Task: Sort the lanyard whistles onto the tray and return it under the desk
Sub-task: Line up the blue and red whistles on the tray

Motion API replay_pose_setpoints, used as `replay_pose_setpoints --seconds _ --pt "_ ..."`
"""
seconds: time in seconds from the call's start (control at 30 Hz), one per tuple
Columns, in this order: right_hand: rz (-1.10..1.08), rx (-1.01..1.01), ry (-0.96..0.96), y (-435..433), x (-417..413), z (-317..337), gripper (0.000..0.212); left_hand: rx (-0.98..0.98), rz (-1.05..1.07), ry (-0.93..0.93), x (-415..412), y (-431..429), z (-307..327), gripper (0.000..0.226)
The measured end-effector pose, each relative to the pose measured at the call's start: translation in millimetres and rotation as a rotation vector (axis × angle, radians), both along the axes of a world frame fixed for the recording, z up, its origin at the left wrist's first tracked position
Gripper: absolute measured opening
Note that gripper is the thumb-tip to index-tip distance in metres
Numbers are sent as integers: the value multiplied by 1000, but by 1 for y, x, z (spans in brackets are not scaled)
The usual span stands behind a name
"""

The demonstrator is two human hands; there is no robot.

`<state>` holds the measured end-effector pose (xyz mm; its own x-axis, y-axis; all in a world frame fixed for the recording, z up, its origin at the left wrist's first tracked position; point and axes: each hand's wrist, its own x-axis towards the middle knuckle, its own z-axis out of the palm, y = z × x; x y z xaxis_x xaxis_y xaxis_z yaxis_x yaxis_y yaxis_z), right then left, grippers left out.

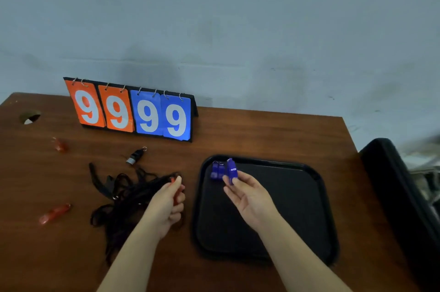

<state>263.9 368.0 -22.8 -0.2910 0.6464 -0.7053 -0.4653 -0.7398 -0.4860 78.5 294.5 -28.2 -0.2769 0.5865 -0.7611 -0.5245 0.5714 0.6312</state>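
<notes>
A black tray lies on the right half of the wooden desk. Two blue whistles rest in its far left corner. My right hand pinches a third blue whistle just beside them, over the tray. My left hand is closed around a red whistle, mostly hidden in the fist, above a tangle of black lanyards. A black whistle with a ring lies behind the tangle. Two more red whistles lie at the left: one near, one far.
A flip scoreboard showing 99 and 99 stands at the back of the desk against the wall. A cable hole is at the far left. A black chair stands close to the desk's right edge.
</notes>
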Motion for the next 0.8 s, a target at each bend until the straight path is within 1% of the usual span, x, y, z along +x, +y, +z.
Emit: replay_pose_setpoints --seconds 0.07,0.13,0.2,0.27,0.33,0.43,0.63,0.8 --pt "-44 -7 -50 1 8 -3 27 -14 -27 -46 4 2 0 23" --pt "-121 22 -95 1 14 -6 24 -12 -59 -46 8 5 3 19" --pt "-202 29 -226 4 17 -10 23 -3 -121 28 12 6 6 17" --pt "-218 -56 -391 10 19 -17 25 11 -189 142 12 6 6 15" --pt "-168 -130 -455 16 18 -23 25 -3 -233 251 10 5 4 19" --pt "-65 -141 -494 23 13 -27 21 -32 -230 324 4 3 1 20" --pt "81 -16 -523 36 -5 -32 19 -54 -165 314 -5 -3 -4 15" --pt "126 25 -684 43 -15 -41 15 -53 -146 307 -8 -7 -8 17"
